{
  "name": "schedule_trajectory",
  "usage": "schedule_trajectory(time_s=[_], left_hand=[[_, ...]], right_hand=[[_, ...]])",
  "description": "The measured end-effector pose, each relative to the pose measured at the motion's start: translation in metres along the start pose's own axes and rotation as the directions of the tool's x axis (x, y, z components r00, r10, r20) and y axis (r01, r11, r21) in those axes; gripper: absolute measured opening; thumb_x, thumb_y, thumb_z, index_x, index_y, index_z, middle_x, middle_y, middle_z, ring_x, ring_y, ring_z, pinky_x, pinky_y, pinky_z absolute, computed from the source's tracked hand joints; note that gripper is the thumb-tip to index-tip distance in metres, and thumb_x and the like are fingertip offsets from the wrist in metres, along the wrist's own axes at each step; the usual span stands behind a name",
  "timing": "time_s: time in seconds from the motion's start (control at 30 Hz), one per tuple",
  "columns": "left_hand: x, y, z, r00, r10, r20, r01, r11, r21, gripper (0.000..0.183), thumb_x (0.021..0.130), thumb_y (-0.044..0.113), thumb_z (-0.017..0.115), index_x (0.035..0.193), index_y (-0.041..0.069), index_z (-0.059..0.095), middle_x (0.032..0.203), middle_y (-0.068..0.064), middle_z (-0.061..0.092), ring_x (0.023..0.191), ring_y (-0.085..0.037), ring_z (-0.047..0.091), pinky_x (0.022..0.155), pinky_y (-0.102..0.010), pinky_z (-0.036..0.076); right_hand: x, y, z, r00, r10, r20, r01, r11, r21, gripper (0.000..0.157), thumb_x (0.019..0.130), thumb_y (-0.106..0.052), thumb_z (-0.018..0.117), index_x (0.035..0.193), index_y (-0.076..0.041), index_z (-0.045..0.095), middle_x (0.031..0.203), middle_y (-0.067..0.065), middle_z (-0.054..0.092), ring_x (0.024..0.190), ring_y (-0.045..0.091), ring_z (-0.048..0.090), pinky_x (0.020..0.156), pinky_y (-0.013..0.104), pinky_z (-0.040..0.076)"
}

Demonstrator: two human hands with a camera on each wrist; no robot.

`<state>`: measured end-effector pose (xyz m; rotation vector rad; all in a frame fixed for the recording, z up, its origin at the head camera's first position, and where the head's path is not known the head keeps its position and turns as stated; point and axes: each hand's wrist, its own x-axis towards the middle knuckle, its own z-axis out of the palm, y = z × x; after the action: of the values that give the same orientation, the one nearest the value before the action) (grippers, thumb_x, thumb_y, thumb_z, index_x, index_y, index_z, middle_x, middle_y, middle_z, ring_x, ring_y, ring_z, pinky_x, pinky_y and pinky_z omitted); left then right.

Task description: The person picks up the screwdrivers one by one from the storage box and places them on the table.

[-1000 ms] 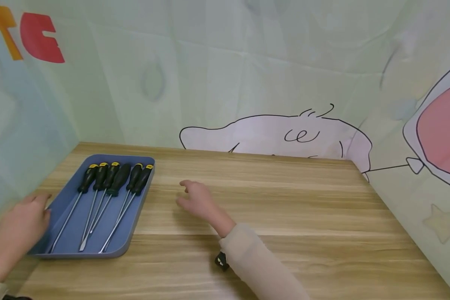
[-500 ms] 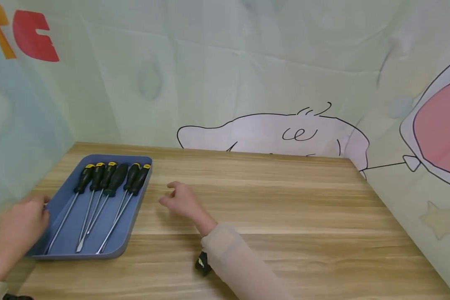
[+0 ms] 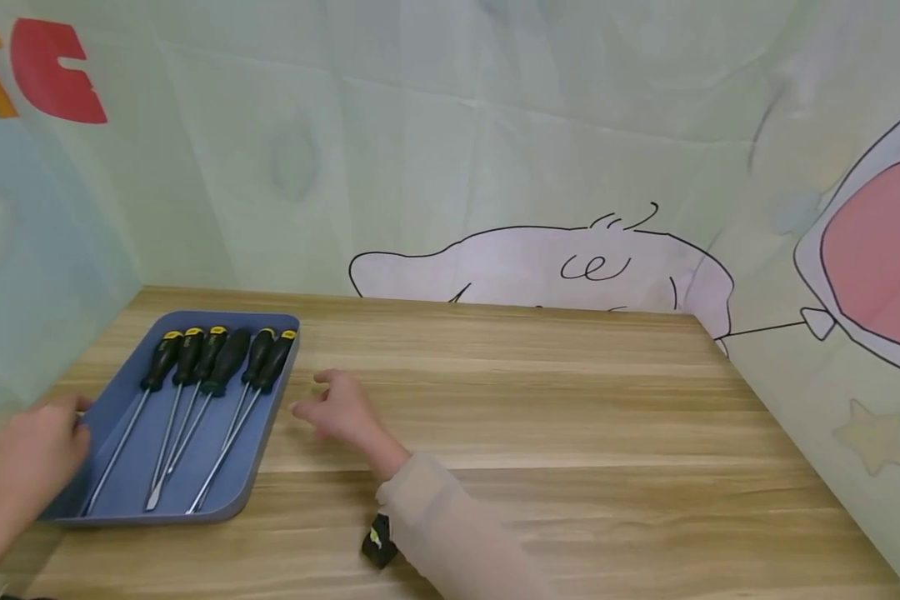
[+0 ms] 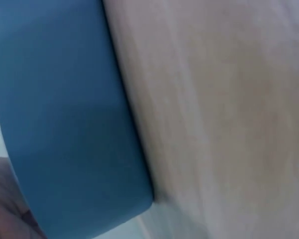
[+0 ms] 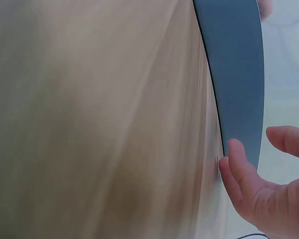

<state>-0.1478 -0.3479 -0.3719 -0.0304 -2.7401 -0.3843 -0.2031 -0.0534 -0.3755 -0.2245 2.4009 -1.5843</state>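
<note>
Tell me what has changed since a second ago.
The right hand has moved left, close to the blue tray. Nothing was visibly picked up or let go. The left hand remains at the tray's left side, and the six screwdrivers lie in it as before.

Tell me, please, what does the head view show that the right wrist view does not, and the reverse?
Only the head view shows the six screwdrivers lying in the blue tray, the beige right sleeve and the red shape on the backdrop. Only the right wrist view shows the palm side of the right hand, and the tray's outer wall up close. Both share the tray, the right hand and the wooden table.
</note>
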Motion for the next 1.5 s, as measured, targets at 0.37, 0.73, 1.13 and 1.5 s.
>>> schedule_trajectory(time_s=[0.37,0.73,1.13,1.5], left_hand=[[0.005,-0.006,0.002,0.999,-0.029,0.045,0.029,1.0,0.008,0.019,0.069,-0.01,0.052,0.086,-0.019,0.052,0.071,-0.033,0.055,0.053,-0.04,0.051,0.043,-0.046,0.038],[0.003,-0.003,0.004,0.999,-0.011,0.051,0.01,1.0,0.012,0.023,0.069,-0.011,0.052,0.09,-0.019,0.052,0.074,-0.038,0.053,0.056,-0.051,0.05,0.041,-0.049,0.035],[0.002,-0.008,0.008,1.0,0.017,0.009,-0.017,1.0,0.003,0.022,0.067,-0.012,0.053,0.089,-0.018,0.05,0.071,-0.039,0.051,0.055,-0.054,0.048,0.041,-0.053,0.035],[-0.001,0.0,0.004,0.999,0.034,0.013,-0.034,0.999,0.018,0.027,0.065,-0.014,0.055,0.091,-0.019,0.05,0.071,-0.038,0.052,0.053,-0.051,0.048,0.042,-0.052,0.036]], right_hand=[[-0.007,-0.011,0.017,1.0,0.03,0.002,-0.03,0.998,0.063,0.056,0.075,-0.01,0.076,0.126,-0.003,0.053,0.07,0.0,0.051,0.049,0.021,0.06,0.047,0.023,0.044],[-0.01,-0.023,0.039,0.992,0.125,0.0,-0.122,0.968,0.217,0.061,0.069,0.005,0.077,0.124,-0.005,0.053,0.077,0.003,0.052,0.052,0.025,0.062,0.051,0.028,0.052],[-0.01,-0.021,0.045,0.991,0.132,0.017,-0.129,0.921,0.368,0.068,0.066,0.021,0.069,0.125,-0.007,0.05,0.087,0.007,0.05,0.059,0.023,0.06,0.055,0.036,0.055],[-0.009,-0.018,0.04,0.983,0.169,0.071,-0.182,0.858,0.48,0.068,0.066,0.027,0.062,0.124,-0.006,0.049,0.092,0.012,0.05,0.069,0.035,0.063,0.061,0.051,0.053]])
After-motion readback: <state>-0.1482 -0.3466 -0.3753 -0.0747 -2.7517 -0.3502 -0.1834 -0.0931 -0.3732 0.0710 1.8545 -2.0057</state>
